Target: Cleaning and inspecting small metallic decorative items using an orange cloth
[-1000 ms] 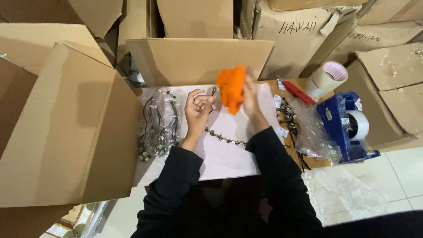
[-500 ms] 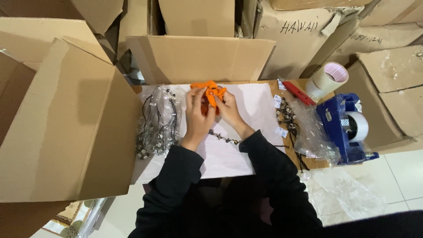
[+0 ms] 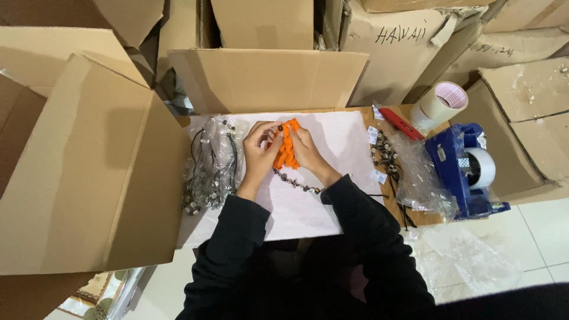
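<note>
Both my hands meet over a white sheet (image 3: 332,142) on the table. My left hand (image 3: 261,151) and my right hand (image 3: 308,148) pinch a crumpled orange cloth (image 3: 287,148) between them. A beaded necklace (image 3: 296,182) trails out from under the cloth toward my right wrist; its upper end seems to be inside the cloth. My black sleeves cover both forearms.
A clear bag of beaded necklaces (image 3: 210,166) lies left of my hands, more bagged jewellery (image 3: 409,172) to the right. A blue tape dispenser (image 3: 468,172), a tape roll (image 3: 441,104) and a red cutter (image 3: 400,123) sit right. Open cardboard boxes (image 3: 89,172) crowd the left and back.
The orange cloth was held up loose in my right hand; both hands have since closed on it, bunched it, and lowered it onto the necklace.
</note>
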